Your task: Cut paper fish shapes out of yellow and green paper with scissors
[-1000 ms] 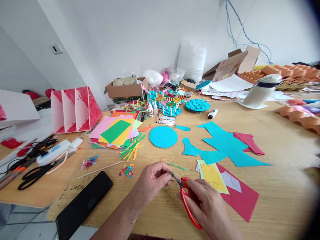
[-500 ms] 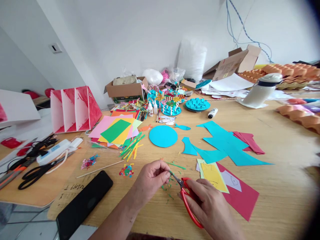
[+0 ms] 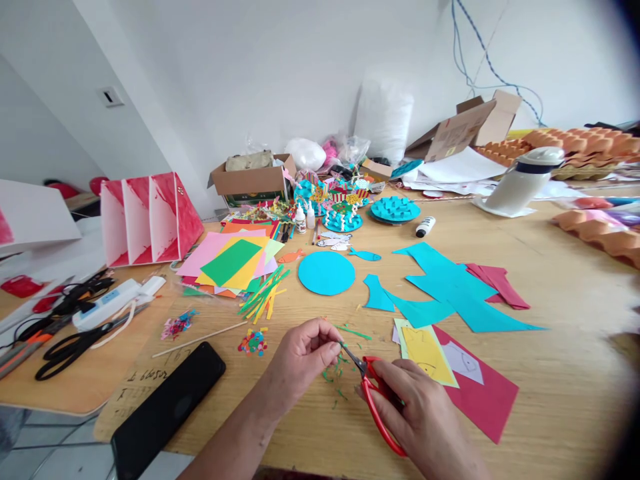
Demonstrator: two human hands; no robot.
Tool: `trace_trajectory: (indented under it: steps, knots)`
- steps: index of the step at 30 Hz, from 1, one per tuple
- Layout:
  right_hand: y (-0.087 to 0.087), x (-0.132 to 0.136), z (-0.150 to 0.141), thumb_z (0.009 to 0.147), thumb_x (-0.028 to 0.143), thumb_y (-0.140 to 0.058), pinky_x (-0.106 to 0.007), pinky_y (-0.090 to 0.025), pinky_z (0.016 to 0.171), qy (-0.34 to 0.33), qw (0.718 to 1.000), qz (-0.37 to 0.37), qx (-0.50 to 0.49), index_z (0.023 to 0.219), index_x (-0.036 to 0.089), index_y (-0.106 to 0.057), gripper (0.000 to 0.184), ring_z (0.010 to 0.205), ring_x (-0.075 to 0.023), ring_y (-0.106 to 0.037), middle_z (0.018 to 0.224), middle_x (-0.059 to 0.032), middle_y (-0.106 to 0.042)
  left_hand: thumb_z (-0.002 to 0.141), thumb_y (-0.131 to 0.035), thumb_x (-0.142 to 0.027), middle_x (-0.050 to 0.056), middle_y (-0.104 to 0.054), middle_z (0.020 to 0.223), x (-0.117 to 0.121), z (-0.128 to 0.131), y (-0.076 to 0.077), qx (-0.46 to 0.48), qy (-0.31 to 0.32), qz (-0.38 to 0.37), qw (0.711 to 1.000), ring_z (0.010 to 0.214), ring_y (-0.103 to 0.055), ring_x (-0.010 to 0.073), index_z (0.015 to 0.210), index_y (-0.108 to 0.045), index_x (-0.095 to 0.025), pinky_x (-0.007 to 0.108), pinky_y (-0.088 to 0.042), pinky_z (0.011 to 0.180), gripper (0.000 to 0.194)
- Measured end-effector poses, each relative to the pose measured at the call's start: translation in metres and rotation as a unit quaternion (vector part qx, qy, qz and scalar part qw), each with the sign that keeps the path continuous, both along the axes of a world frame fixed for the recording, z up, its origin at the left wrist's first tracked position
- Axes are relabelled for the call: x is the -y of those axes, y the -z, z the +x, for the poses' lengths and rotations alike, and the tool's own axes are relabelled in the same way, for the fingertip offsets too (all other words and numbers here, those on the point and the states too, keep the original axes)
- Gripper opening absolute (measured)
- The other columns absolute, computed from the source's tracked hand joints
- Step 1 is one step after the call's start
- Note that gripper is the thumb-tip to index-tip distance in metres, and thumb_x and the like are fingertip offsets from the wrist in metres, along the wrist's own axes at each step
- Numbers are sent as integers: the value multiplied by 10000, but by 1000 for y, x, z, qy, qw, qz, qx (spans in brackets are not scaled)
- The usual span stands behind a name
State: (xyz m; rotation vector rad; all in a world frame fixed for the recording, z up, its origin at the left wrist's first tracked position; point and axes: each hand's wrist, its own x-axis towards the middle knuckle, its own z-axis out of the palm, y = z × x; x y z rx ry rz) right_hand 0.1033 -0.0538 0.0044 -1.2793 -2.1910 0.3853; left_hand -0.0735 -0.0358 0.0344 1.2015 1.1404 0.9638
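Observation:
Red-handled scissors are gripped in my right hand, with the blades pointing up and left. My left hand is closed in a pinch right at the blade tips; a small green paper piece barely shows at its fingertips, mostly hidden. Below the blades, tiny green paper scraps lie scattered on the wooden table. A short green paper strip rests just beyond my left fingers. Farther off lies a blue paper circle, with green and yellow strips to its left.
A black phone and a thin wooden stick lie left of my forearm. Coloured sheets are stacked behind them. Blue paper offcuts and red paper lie to the right. Black scissors rest far left.
Both hands and the scissors stay almost in place. The green bit between my left fingertips and the blades shows less than before, and the scraps beneath differ slightly.

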Motion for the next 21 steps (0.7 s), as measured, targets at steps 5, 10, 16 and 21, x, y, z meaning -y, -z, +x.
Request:
trace_trajectory:
  steps: [5, 10, 16, 21]
  knots:
    - [-1, 0, -1, 857, 297, -414, -246, -399, 443, 2, 1000, 3, 0, 611, 184, -527, 292, 510, -187, -561, 512, -36, -557, 707, -553, -266, -18, -505, 605, 0, 1, 1, -5, -2, 7, 1000, 582, -459, 102, 727, -541, -141, 218, -368, 566, 128]
    - [1, 0, -1, 854, 277, -422, -239, -398, 452, 3, 1000, 3, -3, 636, 180, -531, 262, 509, -174, -556, 526, -31, -556, 702, -549, -263, -22, -505, 584, -1, 1, 0, -8, -12, 4, 1000, 572, -461, 100, 697, -532, -147, 215, -366, 566, 117]
    - [2, -2, -2, 847, 271, -429, -238, -395, 459, 1, 1000, -12, 5, 655, 174, -541, 243, 543, -182, -559, 539, -35, -549, 709, -534, -257, -23, -497, 577, -2, 0, 0, -17, -2, 14, 1000, 568, -444, 100, 674, -530, -148, 219, -358, 564, 114]
    - [0, -1, -4, 832, 260, -431, -240, -398, 466, 4, 1000, -26, -3, 659, 179, -534, 217, 555, -185, -561, 553, -35, -550, 696, -537, -253, -27, -480, 572, -2, 0, 0, -15, 18, 7, 1000, 564, -431, 100, 681, -529, -147, 221, -345, 556, 108]
